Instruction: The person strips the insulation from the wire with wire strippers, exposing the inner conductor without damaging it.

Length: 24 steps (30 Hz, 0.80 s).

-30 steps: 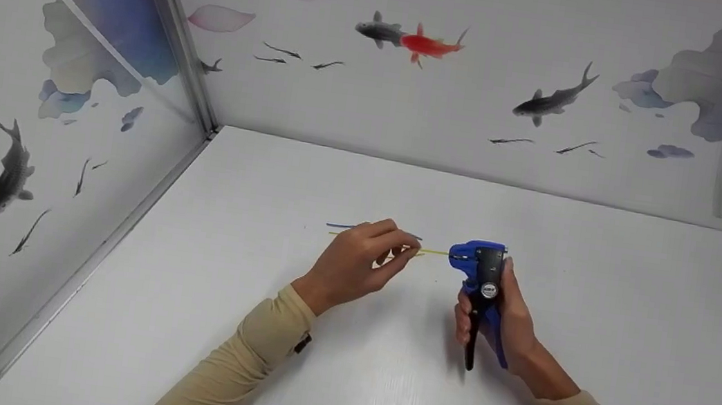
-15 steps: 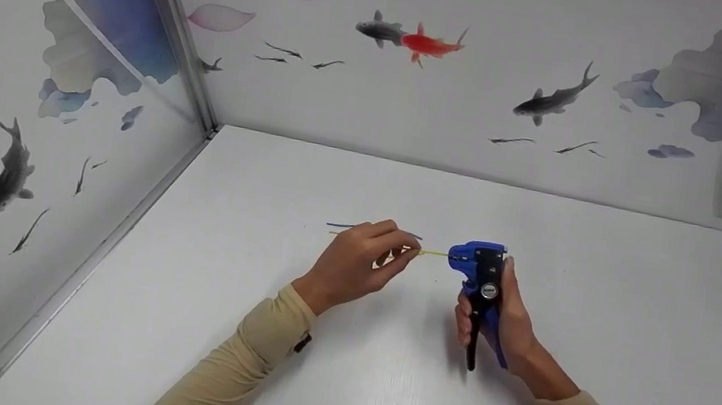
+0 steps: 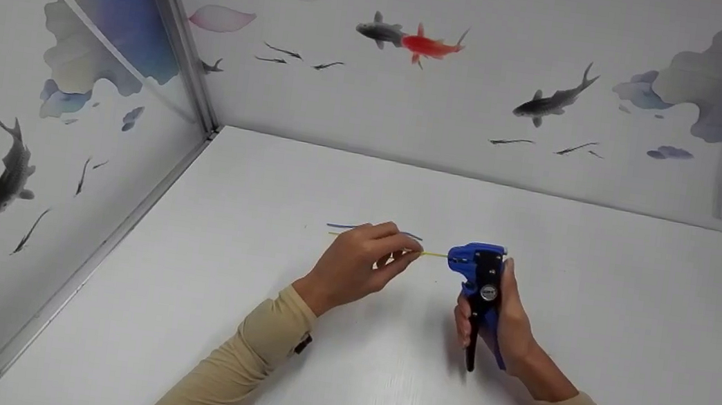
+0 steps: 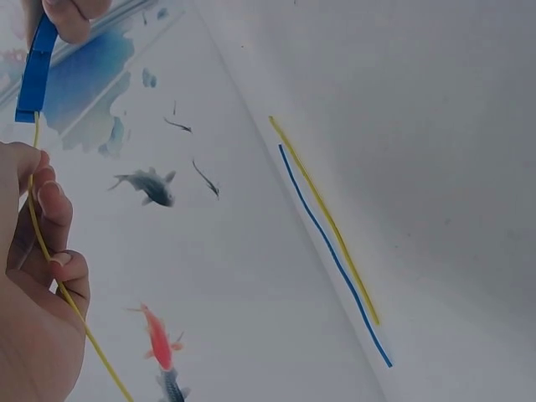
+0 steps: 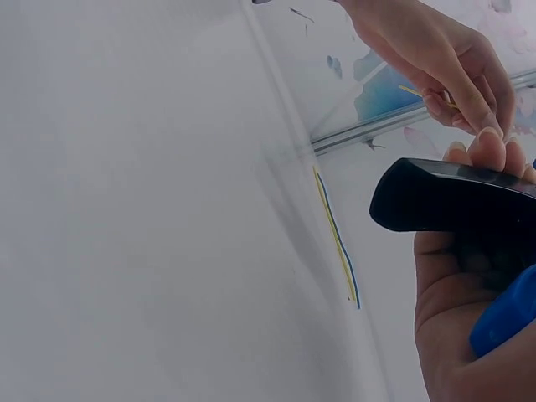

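In the head view my left hand [image 3: 364,259] pinches a thin yellow wire [image 3: 435,255] between thumb and fingertips. The wire reaches into the nose of a blue and black wire stripper [image 3: 477,263]; its tip is hidden inside. My right hand [image 3: 517,314] grips the stripper upright by its handles. The left wrist view shows the held wire [image 4: 102,362] running back across the palm, and the stripper's blue nose [image 4: 33,79] above the fingertips. The black handle [image 5: 452,197] and blue handle [image 5: 509,314] appear close up in the right wrist view.
Behind my left hand, a second yellow wire [image 4: 322,201] and a blue wire [image 4: 335,260] lie side by side on the white table [image 3: 597,317]. White panels [image 3: 441,122] printed with fish and leaves border the table at the back and left.
The stripper's nose and the stretch of wire entering it have shifted very slightly toward me. Both hands keep the same holds.
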{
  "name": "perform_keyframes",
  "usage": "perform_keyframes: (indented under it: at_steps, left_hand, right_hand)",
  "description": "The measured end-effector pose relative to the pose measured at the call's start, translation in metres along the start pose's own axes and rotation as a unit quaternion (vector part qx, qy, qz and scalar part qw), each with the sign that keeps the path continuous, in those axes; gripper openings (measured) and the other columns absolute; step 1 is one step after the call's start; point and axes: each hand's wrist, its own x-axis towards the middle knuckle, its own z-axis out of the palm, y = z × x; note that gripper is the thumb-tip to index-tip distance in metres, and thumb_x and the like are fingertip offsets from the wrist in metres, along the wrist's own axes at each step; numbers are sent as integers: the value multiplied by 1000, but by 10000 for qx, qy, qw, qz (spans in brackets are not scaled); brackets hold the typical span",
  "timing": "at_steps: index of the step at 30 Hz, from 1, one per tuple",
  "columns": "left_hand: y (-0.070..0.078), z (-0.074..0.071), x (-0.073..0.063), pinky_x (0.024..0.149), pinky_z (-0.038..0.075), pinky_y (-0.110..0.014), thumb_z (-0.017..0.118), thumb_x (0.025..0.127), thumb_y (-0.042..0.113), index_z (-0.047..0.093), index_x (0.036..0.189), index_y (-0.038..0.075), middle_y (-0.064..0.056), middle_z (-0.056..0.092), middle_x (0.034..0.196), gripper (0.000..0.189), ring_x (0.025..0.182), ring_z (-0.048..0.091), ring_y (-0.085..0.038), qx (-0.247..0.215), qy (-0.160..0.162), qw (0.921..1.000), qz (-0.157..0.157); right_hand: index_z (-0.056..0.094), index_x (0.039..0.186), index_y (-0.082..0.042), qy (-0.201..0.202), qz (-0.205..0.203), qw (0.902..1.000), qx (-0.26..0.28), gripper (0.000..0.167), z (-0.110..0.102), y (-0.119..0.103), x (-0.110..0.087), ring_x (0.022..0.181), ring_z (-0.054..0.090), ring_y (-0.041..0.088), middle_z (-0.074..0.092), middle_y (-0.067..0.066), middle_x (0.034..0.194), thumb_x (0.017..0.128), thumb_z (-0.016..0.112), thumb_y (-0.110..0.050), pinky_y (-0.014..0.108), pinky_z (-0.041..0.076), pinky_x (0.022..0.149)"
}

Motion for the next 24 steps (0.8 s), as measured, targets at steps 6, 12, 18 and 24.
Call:
perform_keyframes:
  at_steps: [6, 12, 18, 24]
  left_hand:
    - [2, 0, 1, 65, 52, -19, 70, 108, 25, 81, 116, 17, 3, 72, 92, 15, 76, 67, -10, -29, 59, 10000, 43]
    - [3, 1, 2, 66, 52, -20, 73, 106, 23, 81, 116, 17, 3, 72, 91, 14, 74, 64, -8, 62, 161, 9998, 64]
    - [3, 1, 2, 66, 50, -23, 70, 108, 25, 81, 114, 19, 5, 72, 90, 15, 71, 62, -7, 115, 276, 9995, 78]
    - [3, -1, 1, 66, 48, -24, 69, 108, 25, 81, 115, 20, 6, 72, 89, 15, 68, 60, -6, 97, 316, 9994, 33]
  right_hand:
    - [54, 88, -14, 12, -159, 9999, 44, 85, 1, 0, -2, 59, 59, 15, 58, -5, 68, 105, -1, -76, 34, 56, 58]
    - [54, 90, -14, 109, -243, 9996, 108, 85, 4, 0, -3, 59, 60, 15, 58, -5, 69, 105, -1, -77, 34, 56, 58]
    - [54, 88, -14, 216, -173, 9994, 185, 86, 9, 0, -3, 58, 59, 15, 57, -5, 68, 104, 0, -79, 34, 55, 58]
    - [53, 87, -14, 259, -220, 9991, 252, 86, 13, 0, -2, 56, 58, 15, 57, -5, 67, 104, 0, -79, 33, 55, 56]
